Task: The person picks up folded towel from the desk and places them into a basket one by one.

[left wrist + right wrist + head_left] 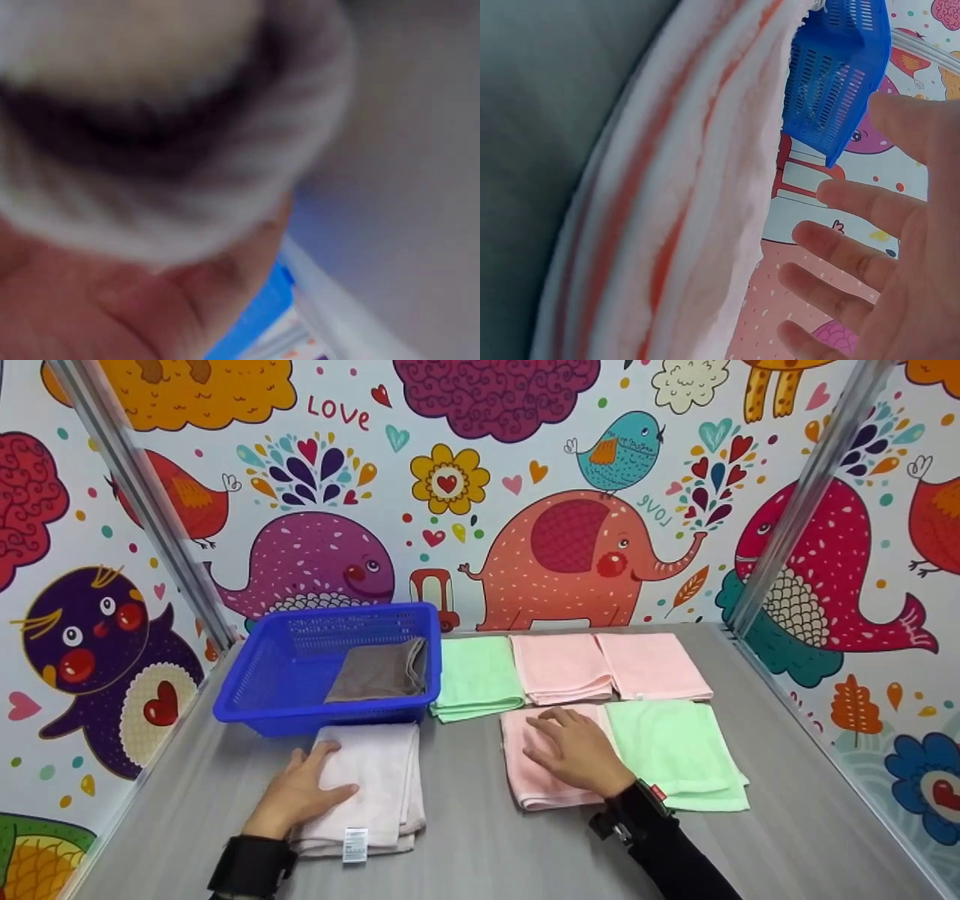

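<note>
My left hand (296, 795) lies over the left edge of a folded whitish towel (379, 787), thumb and fingers spread apart on its top. A small white label (355, 845) sticks out at the towel's near edge. Up close in the left wrist view, the towel's thick rounded fold (247, 202) covers part of the palm. My right hand (581, 754) is over a folded pink towel (532, 784) with its fingers spread. The right wrist view shows those fingers (840, 251) apart from one another, above the towel's layered edge (705, 262), gripping nothing.
Behind the whitish towel stands a blue plastic basket (300, 718) holding a folded brown towel (375, 671). Along the back lie a green towel (480, 671) and two pink ones (562, 664). Another green towel (667, 750) adjoins the right hand's pink one. Patterned walls enclose the table.
</note>
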`<move>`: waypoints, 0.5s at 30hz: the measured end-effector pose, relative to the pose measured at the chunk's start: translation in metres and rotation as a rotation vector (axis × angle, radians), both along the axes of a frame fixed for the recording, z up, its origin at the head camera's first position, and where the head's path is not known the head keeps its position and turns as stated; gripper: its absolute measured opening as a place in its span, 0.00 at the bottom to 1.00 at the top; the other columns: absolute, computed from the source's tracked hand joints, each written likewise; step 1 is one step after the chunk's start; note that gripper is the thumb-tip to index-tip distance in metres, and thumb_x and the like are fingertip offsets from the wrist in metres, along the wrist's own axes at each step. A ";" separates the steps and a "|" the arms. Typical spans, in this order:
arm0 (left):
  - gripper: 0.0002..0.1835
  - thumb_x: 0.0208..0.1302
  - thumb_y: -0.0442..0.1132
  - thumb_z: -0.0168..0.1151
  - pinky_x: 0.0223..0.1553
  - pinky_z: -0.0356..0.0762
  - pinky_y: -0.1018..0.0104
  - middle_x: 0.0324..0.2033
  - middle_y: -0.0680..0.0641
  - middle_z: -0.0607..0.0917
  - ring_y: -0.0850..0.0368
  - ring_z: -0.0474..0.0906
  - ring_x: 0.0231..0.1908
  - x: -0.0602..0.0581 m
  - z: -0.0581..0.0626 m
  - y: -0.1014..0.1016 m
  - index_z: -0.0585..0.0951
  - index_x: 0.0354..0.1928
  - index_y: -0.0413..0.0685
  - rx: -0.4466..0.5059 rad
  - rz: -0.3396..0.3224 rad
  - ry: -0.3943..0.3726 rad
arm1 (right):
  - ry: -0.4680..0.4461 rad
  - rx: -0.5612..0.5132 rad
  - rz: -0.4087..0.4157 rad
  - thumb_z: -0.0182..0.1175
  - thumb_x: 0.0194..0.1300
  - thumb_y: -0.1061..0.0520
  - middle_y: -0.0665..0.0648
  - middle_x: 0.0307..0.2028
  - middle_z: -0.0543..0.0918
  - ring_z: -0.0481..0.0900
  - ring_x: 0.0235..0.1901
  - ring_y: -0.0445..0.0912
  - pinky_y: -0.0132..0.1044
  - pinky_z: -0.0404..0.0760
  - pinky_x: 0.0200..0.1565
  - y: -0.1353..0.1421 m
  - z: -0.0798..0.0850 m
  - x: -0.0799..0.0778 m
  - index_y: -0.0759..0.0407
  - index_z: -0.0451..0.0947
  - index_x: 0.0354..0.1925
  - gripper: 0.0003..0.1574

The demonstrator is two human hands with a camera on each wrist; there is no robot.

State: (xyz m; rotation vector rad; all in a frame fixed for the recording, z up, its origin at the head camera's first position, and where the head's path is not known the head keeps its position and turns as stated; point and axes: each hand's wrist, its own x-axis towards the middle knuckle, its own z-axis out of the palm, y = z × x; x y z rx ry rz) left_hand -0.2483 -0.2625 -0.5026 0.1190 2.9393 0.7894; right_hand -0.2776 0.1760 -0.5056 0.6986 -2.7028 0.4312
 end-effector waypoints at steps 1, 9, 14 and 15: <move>0.43 0.59 0.59 0.74 0.56 0.74 0.29 0.63 0.21 0.70 0.21 0.77 0.55 0.000 -0.001 0.005 0.70 0.71 0.48 0.005 0.001 0.004 | 0.002 0.000 0.001 0.62 0.70 0.38 0.58 0.53 0.83 0.80 0.57 0.57 0.56 0.77 0.60 -0.001 0.000 0.000 0.54 0.82 0.63 0.32; 0.42 0.57 0.59 0.75 0.55 0.77 0.34 0.59 0.24 0.74 0.27 0.81 0.50 -0.001 -0.006 0.056 0.71 0.69 0.49 0.066 -0.032 0.034 | -0.020 -0.070 0.071 0.63 0.70 0.41 0.60 0.54 0.83 0.81 0.55 0.56 0.54 0.80 0.55 -0.015 0.000 0.003 0.57 0.80 0.66 0.33; 0.42 0.56 0.58 0.76 0.55 0.78 0.35 0.60 0.22 0.73 0.27 0.81 0.51 0.001 -0.007 0.088 0.71 0.68 0.50 0.101 -0.083 0.038 | -0.304 -0.246 0.133 0.62 0.71 0.38 0.63 0.56 0.80 0.82 0.51 0.53 0.52 0.82 0.53 -0.036 0.002 0.010 0.60 0.67 0.75 0.45; 0.41 0.56 0.58 0.76 0.55 0.78 0.35 0.60 0.21 0.74 0.27 0.81 0.51 0.001 -0.006 0.093 0.71 0.68 0.49 0.106 -0.094 0.040 | -0.364 -0.276 0.135 0.62 0.71 0.37 0.63 0.54 0.81 0.82 0.48 0.51 0.50 0.83 0.51 -0.041 0.002 0.011 0.61 0.65 0.76 0.47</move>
